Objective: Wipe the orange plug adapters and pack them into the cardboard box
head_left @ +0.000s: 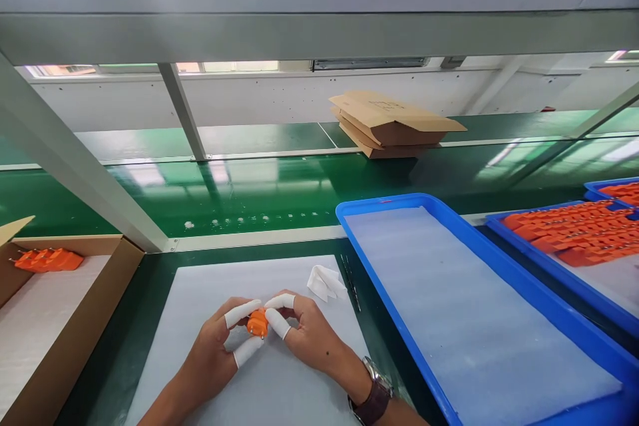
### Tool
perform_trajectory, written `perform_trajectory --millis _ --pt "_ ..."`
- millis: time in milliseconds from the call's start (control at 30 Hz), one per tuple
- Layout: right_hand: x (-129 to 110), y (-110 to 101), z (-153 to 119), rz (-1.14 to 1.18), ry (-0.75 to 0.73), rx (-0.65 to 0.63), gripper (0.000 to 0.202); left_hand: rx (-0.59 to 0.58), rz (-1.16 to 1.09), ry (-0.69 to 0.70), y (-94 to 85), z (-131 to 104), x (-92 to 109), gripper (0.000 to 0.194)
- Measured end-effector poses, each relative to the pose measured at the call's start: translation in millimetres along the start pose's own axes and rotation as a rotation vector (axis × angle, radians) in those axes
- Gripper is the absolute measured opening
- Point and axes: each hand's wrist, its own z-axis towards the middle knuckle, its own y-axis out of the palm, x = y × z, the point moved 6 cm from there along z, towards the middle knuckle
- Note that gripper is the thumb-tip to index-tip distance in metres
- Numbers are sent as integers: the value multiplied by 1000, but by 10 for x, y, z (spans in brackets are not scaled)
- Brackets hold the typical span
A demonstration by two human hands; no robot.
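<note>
So, L hand (212, 354) & R hand (310, 331) grip sm. glossy orange pc. (257, 323) w/ metal tip (262, 337).

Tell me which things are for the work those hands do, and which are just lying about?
Seem part of it:
small orange piece, held between left hand and right hand
white finger covers
white mat underneath
orange pieces in box and right-side trays

Probably just lying about:
cardboard stack, behind
white cloth or tissue
thin dark tool
</note>
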Motion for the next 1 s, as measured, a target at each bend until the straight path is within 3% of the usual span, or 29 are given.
perform_trajectory --millis 200,367,467,533,633,767,867,1000 --pt "-76 -90 0 -211 -46 101 20 -94 60 0 69 -28 60 54" --pt "-171 -445 -47 -769 -206 409 18 -89 55 -58 77 -88 25 55" --pt "-60 -632 -69 -1048 -135 475 11 -60 77 -98 39 -102 -11 54" --pt "35 -700 -62 -1127 -31 436 20 -32 86 -105 8 -97 -29 54" --pt "49 -608 -34 -1002 -39 278 39 -15 78 -121 -16 -82 -60 55" --pt "-150 -277 -46 -562 -303 101 59 -25 77 -125 -13 -78 -77 55" --pt "-191 -96 -74 -366 -390 64 59 -43 102 -98 8 -82 -81 56" --pt "-119 12 -86 -311 -395 48 60 -39 115 -54 34 -71 -87 52"
